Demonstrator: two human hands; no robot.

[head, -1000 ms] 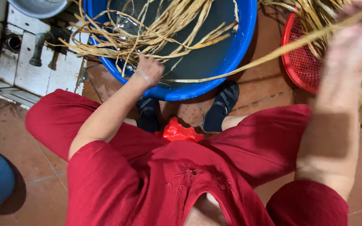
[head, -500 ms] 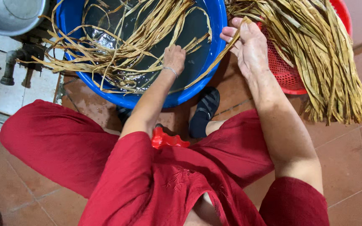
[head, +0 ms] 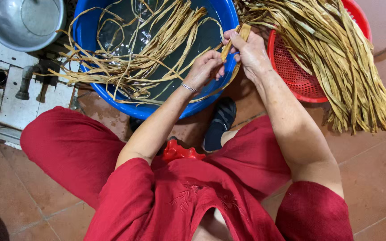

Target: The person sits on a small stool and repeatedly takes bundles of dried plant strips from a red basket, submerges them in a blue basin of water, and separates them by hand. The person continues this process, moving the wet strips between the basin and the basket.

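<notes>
Both hands are meeting over the near right rim of the blue basin (head: 90, 80), sharing one tan strip (head: 234, 41). Left hand (head: 206, 67), wearing a thin bracelet (head: 188, 88) at the wrist, is curling its fingers closed around the lower part of the strip, pinching it just above the rim. Right hand (head: 249, 51) is closing thumb and fingers on the strip's upper end, which is sticking up a little past the fingertips; the two hands are almost touching each other.

Going from the left: a metal bowl (head: 21, 20) is sitting at the top corner above a white tiled ledge (head: 14, 102), where a grey pipe (head: 24, 82) is poking out. Beside it, the basin is holding dark water and a loose tangle of strips (head: 153, 49), some of them hanging out over its left edge. To the right of the hands, a red basket (head: 291, 71) is standing just beside the basin, carrying a thick bundle (head: 331, 58) of the same strips that is spilling past the basket onto the floor (head: 380, 178).

Lower down, the person is sitting in red clothes (head: 179, 196), knees spreading wide, with a dark sandal (head: 220, 122) showing below the basin and a small red stool (head: 182, 151) peeking out between the legs.
</notes>
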